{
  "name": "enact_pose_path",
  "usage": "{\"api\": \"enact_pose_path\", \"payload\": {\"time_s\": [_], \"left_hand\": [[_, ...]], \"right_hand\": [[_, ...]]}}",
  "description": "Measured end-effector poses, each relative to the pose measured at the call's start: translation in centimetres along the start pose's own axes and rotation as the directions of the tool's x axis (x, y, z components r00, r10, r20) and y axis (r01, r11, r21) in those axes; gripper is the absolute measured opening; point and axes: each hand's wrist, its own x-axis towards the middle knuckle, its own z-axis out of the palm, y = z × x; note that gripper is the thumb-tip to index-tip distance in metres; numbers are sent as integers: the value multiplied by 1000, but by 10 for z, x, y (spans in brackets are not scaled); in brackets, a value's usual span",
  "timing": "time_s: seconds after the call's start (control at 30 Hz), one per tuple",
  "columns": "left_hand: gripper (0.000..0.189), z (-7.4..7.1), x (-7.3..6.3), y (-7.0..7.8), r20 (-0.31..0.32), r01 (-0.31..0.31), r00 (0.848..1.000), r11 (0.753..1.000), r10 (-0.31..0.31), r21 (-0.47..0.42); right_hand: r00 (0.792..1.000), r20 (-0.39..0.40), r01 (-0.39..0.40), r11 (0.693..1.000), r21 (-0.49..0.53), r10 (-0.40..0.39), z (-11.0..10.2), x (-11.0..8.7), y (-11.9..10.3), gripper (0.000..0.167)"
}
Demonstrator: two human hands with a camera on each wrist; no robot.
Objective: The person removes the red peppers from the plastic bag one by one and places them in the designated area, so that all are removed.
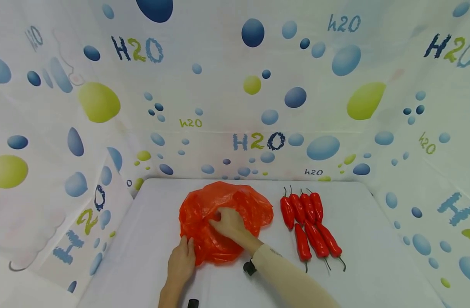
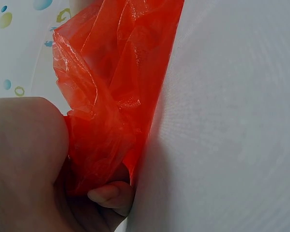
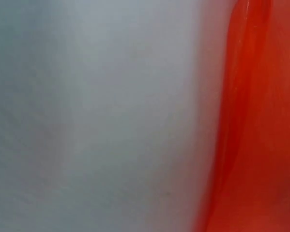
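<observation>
A crumpled, translucent red plastic bag (image 1: 209,197) lies spread on the white table. At its near left edge is my left hand (image 1: 181,262); the left wrist view shows its curled fingers (image 2: 113,195) holding the thin film. My right hand (image 1: 230,224) is over the middle of the bag, thumb out to the left and fingers bent down into the folds. Those fingertips are hidden, so what they hold cannot be made out. Only the table and a blurred side of the bag (image 3: 261,125) appear in the right wrist view.
Right of the bag, several red peppers with dark stems lie in two rows, a back row (image 1: 297,208) and a front row (image 1: 316,241). White table surface (image 1: 142,239) extends left of the bag. A patterned curtain (image 1: 219,85) closes off the back and sides.
</observation>
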Motion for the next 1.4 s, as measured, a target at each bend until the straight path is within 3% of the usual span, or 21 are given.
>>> {"api": "enact_pose_path", "payload": {"time_s": [0.33, 0.7, 1.1, 1.4], "left_hand": [[21, -1, 1, 1, 7, 7, 1000, 1000, -7, -3], [21, 1, 0, 0, 1, 2, 1000, 1000, -2, -6], [21, 0, -1, -1, -9, -18, 1000, 1000, 18, -6], [21, -1, -2, 0, -22, -33, 999, 999, 33, -7]], "right_hand": [[999, 3, -41, 999, 15, 41, 10, 6, -10, 32], [990, 8, -139, 989, -54, 140, 16, 11, -19, 37], [957, -41, -289, 942, -173, 286, 33, 25, -35, 38], [948, -74, -319, 929, -189, 310, 39, 23, -44, 32]]}}
